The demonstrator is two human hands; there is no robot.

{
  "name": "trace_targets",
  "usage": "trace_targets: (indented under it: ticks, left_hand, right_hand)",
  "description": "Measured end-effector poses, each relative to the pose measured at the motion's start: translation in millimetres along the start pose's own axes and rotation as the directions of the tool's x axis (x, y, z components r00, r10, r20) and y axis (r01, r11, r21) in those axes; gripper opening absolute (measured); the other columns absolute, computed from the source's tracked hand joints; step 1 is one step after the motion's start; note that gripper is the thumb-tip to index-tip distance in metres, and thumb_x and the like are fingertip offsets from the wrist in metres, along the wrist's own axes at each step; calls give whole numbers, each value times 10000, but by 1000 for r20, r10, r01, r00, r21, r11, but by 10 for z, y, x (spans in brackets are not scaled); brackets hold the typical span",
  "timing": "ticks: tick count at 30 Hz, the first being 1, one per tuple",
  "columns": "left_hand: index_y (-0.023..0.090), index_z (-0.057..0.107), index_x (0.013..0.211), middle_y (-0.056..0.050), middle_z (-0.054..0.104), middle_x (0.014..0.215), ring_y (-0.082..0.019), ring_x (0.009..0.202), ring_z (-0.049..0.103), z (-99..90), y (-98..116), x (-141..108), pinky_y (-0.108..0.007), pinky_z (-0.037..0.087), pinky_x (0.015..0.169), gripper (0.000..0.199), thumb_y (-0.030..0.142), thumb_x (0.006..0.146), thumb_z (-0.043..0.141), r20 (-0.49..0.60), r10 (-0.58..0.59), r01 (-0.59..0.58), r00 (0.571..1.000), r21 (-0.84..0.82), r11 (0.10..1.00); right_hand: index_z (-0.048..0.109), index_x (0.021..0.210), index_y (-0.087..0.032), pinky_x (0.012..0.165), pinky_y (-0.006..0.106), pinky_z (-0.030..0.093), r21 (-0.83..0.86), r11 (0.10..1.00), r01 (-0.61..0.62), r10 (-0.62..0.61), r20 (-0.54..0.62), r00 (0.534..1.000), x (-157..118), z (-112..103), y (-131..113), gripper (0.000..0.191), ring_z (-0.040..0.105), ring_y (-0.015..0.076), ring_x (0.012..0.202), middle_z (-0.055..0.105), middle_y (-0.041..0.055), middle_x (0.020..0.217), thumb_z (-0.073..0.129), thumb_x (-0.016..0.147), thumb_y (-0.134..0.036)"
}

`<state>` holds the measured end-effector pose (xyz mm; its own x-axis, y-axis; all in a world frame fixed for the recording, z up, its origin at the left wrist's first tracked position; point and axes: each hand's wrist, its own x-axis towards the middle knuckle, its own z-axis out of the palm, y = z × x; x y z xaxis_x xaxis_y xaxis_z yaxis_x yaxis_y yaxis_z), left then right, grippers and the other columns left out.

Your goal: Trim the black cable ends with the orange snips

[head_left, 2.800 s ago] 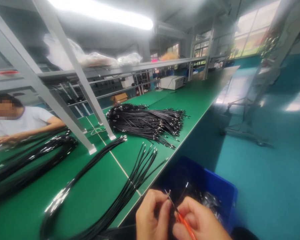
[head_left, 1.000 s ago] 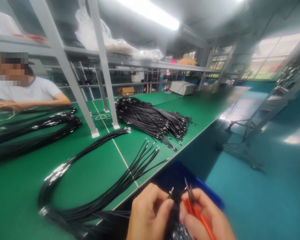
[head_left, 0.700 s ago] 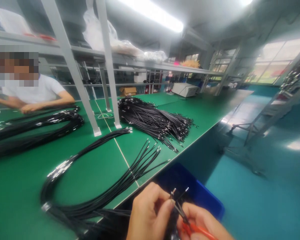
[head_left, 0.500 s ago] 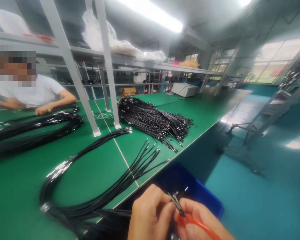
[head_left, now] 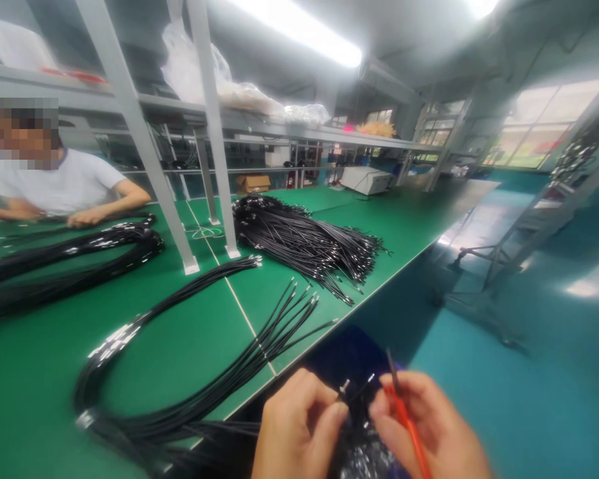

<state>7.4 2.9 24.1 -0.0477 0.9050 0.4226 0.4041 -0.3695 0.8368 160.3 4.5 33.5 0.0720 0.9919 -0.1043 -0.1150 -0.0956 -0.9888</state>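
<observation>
Between thumb and forefinger, my left hand [head_left: 299, 426] pinches a thin black cable near its bright metal tip [head_left: 345, 386]. My right hand [head_left: 424, 422] is closed around a red-handled tool [head_left: 408, 426] with a slim dark metal end pointing up; its exact kind is unclear. The two hands are a little apart, low in the view past the table edge. Left of them, a curved bundle of black cables [head_left: 219, 392] lies on the green table [head_left: 180, 359], loose ends fanned out. Under the hands, shiny dark material [head_left: 367, 456] shows, partly hidden.
A large pile of black cables [head_left: 304, 239] lies farther back, beside metal shelf posts [head_left: 213, 133]. Across the table sits a person [head_left: 64, 183] with a cable coil [head_left: 80, 259] in front. A dark blue bin [head_left: 352, 342] stands below the table edge, and a wheeled rack [head_left: 499, 266] at right.
My right hand has moved right, away from my left hand, and the tool's tip has swung from the cable end to point upward. My left hand keeps its pinch.
</observation>
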Motion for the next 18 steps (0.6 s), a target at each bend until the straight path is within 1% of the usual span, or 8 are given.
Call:
trace_targets:
  ticks: [1, 2, 4, 7, 9, 12, 15, 18]
  left_hand:
    - [193, 526, 609, 34, 543, 590, -112, 524, 501, 0, 7, 3, -193, 370, 507, 176, 118, 759, 579, 28, -15, 16, 999, -24, 1000]
    - [191, 516, 601, 35, 536, 588, -112, 524, 492, -5, 16, 9, -193, 362, 505, 180, 119, 753, 579, 68, -41, 45, 997, -58, 997]
    - [188, 490, 586, 39, 509, 578, -112, 533, 468, -27, 38, 27, -196, 353, 515, 190, 133, 743, 582, 166, -115, 143, 979, -166, 976]
    - [187, 462, 574, 49, 446, 568, -114, 555, 413, -74, 63, 50, -212, 338, 548, 216, 209, 729, 611, 300, -223, 327, 928, -362, 873]
    - [186, 473, 589, 57, 415, 563, -107, 545, 368, -97, 64, 49, -218, 320, 549, 240, 284, 719, 650, 372, -257, 420, 892, -472, 775]
    - [184, 492, 613, 58, 428, 552, -98, 522, 344, -103, 36, 24, -221, 302, 537, 302, 379, 702, 705, 435, -278, 499, 856, -557, 664]
    - [177, 504, 624, 41, 495, 572, -90, 514, 359, -97, -15, 2, -214, 299, 527, 342, 418, 686, 738, 461, -304, 543, 834, -581, 607]
    - [174, 506, 623, 42, 501, 562, -81, 488, 367, -104, -76, 12, -196, 292, 488, 358, 437, 694, 738, 494, -306, 571, 814, -583, 578]
  right_hand:
    - [604, 857, -257, 653, 266, 480, 70, 997, 42, -37, -72, 997, -1, 58, -48, 450, 594, 173, 687, 677, -11, 736, 880, 534, -407]
    - [604, 865, -266, 651, 258, 480, 133, 990, 40, -29, -79, 996, 5, 120, -91, 468, 583, 161, 676, 695, -9, 777, 893, 516, -382]
    - [610, 854, -259, 653, 246, 475, 273, 962, -23, 17, 26, 1000, 25, 229, -155, 440, 580, 155, 685, 700, -6, 783, 895, 526, -329]
    - [604, 852, -246, 600, 219, 455, 401, 907, -132, 37, 236, 971, 41, 311, -182, 328, 553, 130, 631, 654, -24, 718, 839, 625, -275]
    - [598, 862, -251, 585, 211, 450, 434, 871, -228, 88, 319, 944, 30, 309, -164, 313, 545, 122, 619, 639, -29, 718, 822, 643, -249]
    - [615, 868, -248, 653, 226, 463, 443, 832, -333, 166, 373, 913, 4, 270, -109, 327, 574, 130, 679, 649, -21, 749, 831, 622, -241]
    - [633, 917, -243, 688, 227, 460, 447, 817, -366, 186, 395, 899, -9, 241, -60, 371, 593, 139, 723, 664, -12, 776, 836, 608, -261]
    - [631, 985, -255, 693, 225, 465, 447, 798, -405, 241, 380, 893, -3, 236, -31, 423, 609, 148, 741, 684, -5, 777, 835, 615, -273]
